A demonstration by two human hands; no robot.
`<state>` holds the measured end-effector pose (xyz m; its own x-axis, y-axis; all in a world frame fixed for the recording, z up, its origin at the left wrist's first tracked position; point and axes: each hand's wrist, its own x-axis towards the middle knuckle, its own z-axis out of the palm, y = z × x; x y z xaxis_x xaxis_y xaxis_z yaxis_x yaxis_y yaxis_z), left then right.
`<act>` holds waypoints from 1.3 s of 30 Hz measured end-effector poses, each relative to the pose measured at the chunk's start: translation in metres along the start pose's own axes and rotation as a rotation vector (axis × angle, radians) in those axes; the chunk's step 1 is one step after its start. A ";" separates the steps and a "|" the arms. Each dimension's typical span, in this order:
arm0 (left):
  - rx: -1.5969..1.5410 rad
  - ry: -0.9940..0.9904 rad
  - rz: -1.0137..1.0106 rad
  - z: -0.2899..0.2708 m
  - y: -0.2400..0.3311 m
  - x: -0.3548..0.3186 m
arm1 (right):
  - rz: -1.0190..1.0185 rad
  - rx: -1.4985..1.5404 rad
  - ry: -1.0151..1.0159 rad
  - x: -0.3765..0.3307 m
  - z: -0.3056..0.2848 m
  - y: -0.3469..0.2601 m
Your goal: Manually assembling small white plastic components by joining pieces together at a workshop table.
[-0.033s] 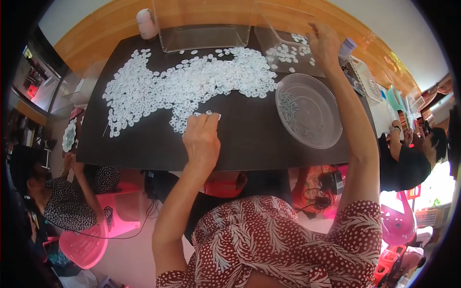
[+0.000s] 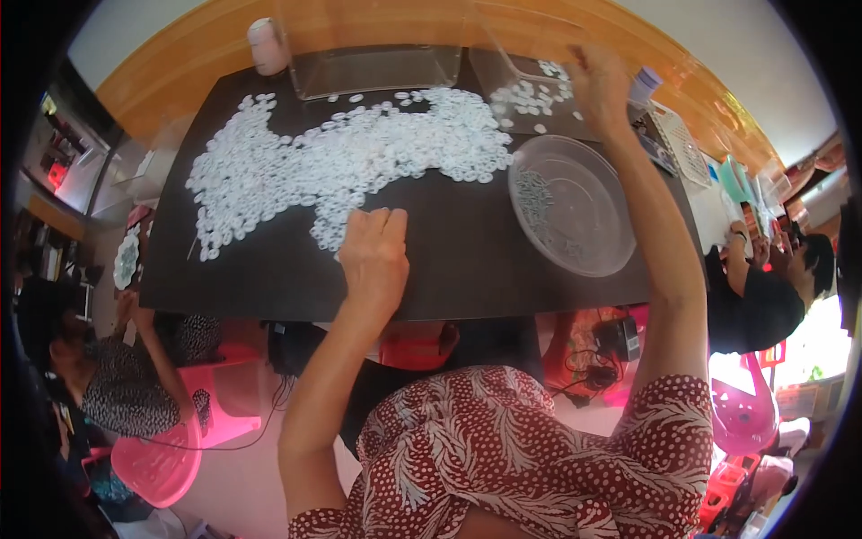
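My left hand (image 2: 373, 256) is closed, fingers curled down at the lower edge of a spread of small white oval rings (image 2: 359, 148) on the dark table. What its fingers hold, if anything, is hidden. My right arm reaches to the back right. There my right hand (image 2: 602, 90) hangs over a clear plastic bin (image 2: 507, 67) with a scatter of white pieces (image 2: 530, 99) in it. Its fingers are bent but smeared, so I cannot make out whether they hold anything. A round clear dish (image 2: 584, 211) with small grey screw-like parts (image 2: 536, 202) lies nearer, on the right.
Another clear bin (image 2: 377, 76) stands at the back middle, beside a pale pink bottle (image 2: 268, 47). A purple-capped container (image 2: 645, 85) and a white perforated basket (image 2: 682, 148) are at the right edge. People sit to the left (image 2: 130, 386) and right (image 2: 759, 301).
The whole view shifts slightly left. Both hands keep nearly the same places, and the right hand is more blurred. A white bit by my left fingertips shows less clearly.
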<state>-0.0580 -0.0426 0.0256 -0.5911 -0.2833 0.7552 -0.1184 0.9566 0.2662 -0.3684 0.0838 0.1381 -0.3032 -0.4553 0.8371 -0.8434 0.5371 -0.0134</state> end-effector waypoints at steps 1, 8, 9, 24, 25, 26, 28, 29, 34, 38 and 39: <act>0.071 -0.094 0.052 -0.001 -0.004 0.003 | -0.037 0.032 -0.019 -0.007 -0.004 -0.008; 0.213 -0.346 0.239 0.014 -0.011 0.007 | -0.090 0.276 -0.330 -0.083 -0.053 -0.015; 0.230 -0.370 0.256 0.014 -0.010 0.008 | -0.016 0.312 -0.450 -0.091 -0.059 -0.011; -0.129 -0.338 0.058 0.016 0.005 0.007 | 0.075 0.121 -1.011 -0.151 -0.083 0.040; -0.126 -0.339 0.057 0.016 0.005 0.008 | 0.160 0.249 -0.977 -0.148 -0.082 0.037; -0.148 -0.337 0.051 0.016 0.006 0.009 | 0.162 0.251 -0.978 -0.145 -0.084 0.034; -0.170 -0.336 0.045 0.016 0.004 0.008 | 0.235 0.226 -0.910 -0.139 -0.085 0.031; -0.181 -0.336 0.049 0.017 0.001 0.007 | 0.232 0.227 -0.910 -0.139 -0.085 0.034; -0.163 -0.344 0.068 0.018 0.000 0.007 | 0.260 0.310 -0.884 -0.145 -0.088 0.036; -0.056 -0.326 0.102 0.018 0.002 0.008 | 0.202 0.257 -0.793 -0.145 -0.079 0.041; -0.013 -0.335 0.138 0.017 0.002 0.007 | 0.239 0.242 -0.766 -0.145 -0.075 0.046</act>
<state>-0.0761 -0.0418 0.0214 -0.8299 -0.1116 0.5467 -0.0103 0.9827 0.1850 -0.3298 0.2274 0.0575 -0.6298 -0.7518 0.1950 -0.7634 0.5530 -0.3338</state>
